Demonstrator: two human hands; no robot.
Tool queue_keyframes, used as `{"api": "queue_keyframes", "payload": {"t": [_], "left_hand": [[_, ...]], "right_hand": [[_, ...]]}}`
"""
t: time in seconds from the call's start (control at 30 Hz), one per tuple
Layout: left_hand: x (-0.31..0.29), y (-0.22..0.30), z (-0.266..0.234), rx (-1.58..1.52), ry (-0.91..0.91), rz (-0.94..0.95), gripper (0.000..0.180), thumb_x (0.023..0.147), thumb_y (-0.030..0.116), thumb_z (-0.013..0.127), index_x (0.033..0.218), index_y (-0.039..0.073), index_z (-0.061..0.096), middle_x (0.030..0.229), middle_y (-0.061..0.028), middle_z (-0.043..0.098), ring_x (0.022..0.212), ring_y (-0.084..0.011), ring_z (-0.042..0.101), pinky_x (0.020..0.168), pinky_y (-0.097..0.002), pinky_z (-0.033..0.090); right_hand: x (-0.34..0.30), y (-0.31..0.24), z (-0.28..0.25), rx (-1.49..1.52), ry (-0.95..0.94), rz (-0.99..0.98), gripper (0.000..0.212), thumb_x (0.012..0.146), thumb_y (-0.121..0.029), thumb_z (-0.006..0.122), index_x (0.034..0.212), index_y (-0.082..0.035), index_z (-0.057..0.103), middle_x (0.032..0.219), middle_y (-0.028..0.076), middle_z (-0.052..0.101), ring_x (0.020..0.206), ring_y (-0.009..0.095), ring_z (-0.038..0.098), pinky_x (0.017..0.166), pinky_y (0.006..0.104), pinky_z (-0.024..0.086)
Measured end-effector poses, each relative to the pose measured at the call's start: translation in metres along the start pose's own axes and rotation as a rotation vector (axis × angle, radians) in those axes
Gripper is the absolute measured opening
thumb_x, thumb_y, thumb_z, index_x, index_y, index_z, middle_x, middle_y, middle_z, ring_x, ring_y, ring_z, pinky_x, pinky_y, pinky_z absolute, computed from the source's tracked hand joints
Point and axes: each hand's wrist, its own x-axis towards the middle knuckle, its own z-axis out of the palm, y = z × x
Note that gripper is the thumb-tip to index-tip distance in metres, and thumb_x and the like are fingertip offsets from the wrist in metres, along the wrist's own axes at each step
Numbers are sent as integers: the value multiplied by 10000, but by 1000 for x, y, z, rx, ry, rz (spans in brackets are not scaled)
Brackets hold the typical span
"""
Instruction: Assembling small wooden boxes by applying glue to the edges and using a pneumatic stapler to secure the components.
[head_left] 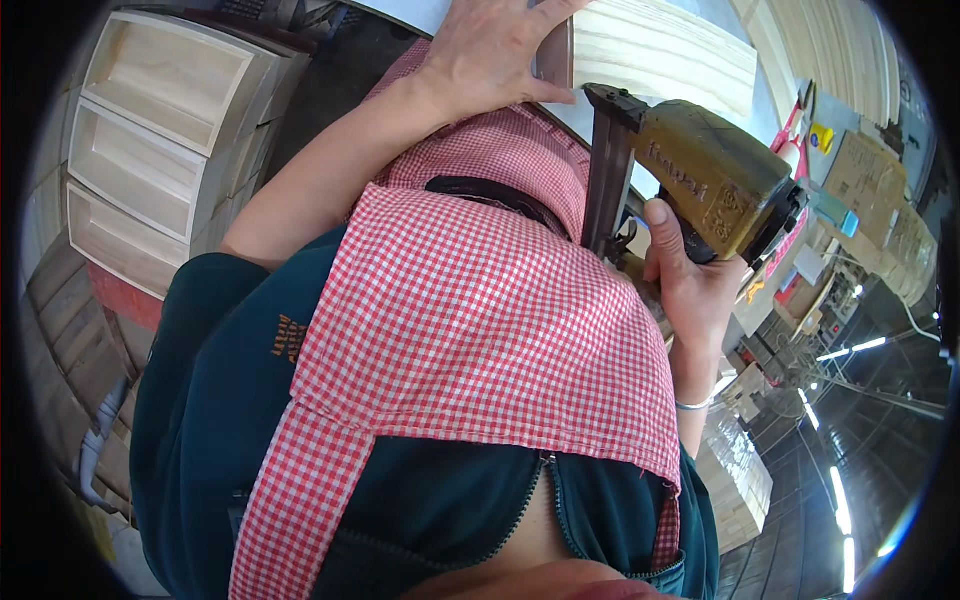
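My left hand (487, 52) reaches to the top edge of the picture with thumb and forefinger spread apart. Between them shows a narrow brown wooden piece (556, 55), which the hand presses against; some fingertips are cut off by the frame. My right hand (697, 292) is closed around the handle of a worn yellow-brown nail gun (712, 170), its thumb up along the side. The gun's dark nose (612, 104) is close to the left thumb and the brown piece. Just beyond lies a pale, grained wooden board (665, 55).
At left stand stacked pale wooden drawers (165, 80) with curved fronts. Long thin wood strips (830, 45) lie at the far right. Near them are a yellow tape roll (821, 137), pink-handled tools (790, 150) and cardboard (870, 190). My checked apron (480, 330) touches the work area.
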Motion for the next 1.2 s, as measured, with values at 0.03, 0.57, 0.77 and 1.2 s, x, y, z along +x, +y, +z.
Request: {"api": "queue_keyframes", "payload": {"t": [0.03,0.57,0.77,1.2], "left_hand": [[1,1,0,-2,-8,-1,1148,653,538,847,1543,48,311,1329,-206,454,1261,-386,418,1119,-524,283],[-12,-5,9,-133,177,-11,1267,643,472,884,1556,-51,179,1395,-265,442,1351,-425,399,1165,-549,268],[-11,-2,6,-86,166,-12,1269,627,449,900,1552,-54,192,1393,-270,445,1343,-428,409,1150,-562,290],[-12,-3,24,50,345,-76,1064,663,367,901,1539,113,353,1438,-176,528,1223,-299,564,1021,-458,468]], "right_hand": [[-1,0,0,40,11,18,445,826,-105,837,1206,-1,630,1072,134,731,890,231,724,723,291,583],[38,-40,9,-195,-62,-174,417,829,-122,835,1185,-6,650,1062,127,738,885,220,726,714,291,583],[43,-46,6,-273,-79,-164,422,824,-118,837,1184,0,652,1063,128,739,881,215,728,703,281,580],[43,-25,-19,-362,83,-312,395,805,-102,841,1143,-1,663,874,100,735,631,157,666,524,234,507]]}}
